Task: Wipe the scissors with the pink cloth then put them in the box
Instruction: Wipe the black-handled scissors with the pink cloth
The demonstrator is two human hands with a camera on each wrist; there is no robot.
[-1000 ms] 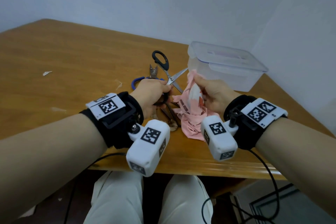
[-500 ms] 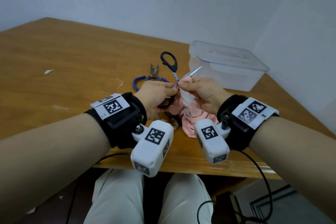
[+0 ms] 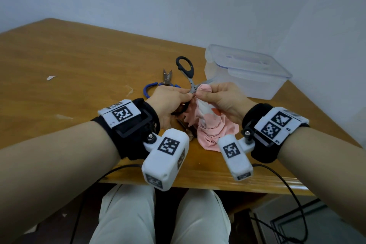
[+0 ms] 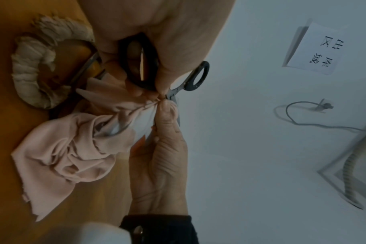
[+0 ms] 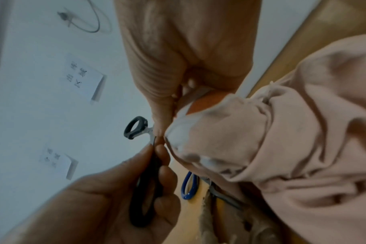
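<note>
Black-handled scissors (image 3: 186,69) are spread open above the table; one handle loop sticks up and the other (image 4: 139,64) lies inside my left hand (image 3: 170,99), whose fingers curl round it. My right hand (image 3: 219,97) pinches the pink cloth (image 3: 210,130) around a blade right by the pivot; that blade is hidden under the fabric. The cloth's loose end hangs down onto the wooden table (image 3: 79,65). The same pinch shows in the right wrist view, with the cloth (image 5: 282,140) bunched beside the free handle loop (image 5: 136,127). The clear plastic box (image 3: 245,71) stands behind my right hand.
Blue-handled pliers (image 3: 158,85) lie on the table just behind my left hand. Another pair of scissors with cloth-wrapped handles (image 4: 38,69) rests under my hands. A small white scrap (image 3: 51,77) lies at the left. Walls close off the table's far and right sides.
The scissors have been lifted and turned, handle loop now pointing up. My right hand slid the cloth along the blade to the pivot, so the blade tip seen earlier is covered.
</note>
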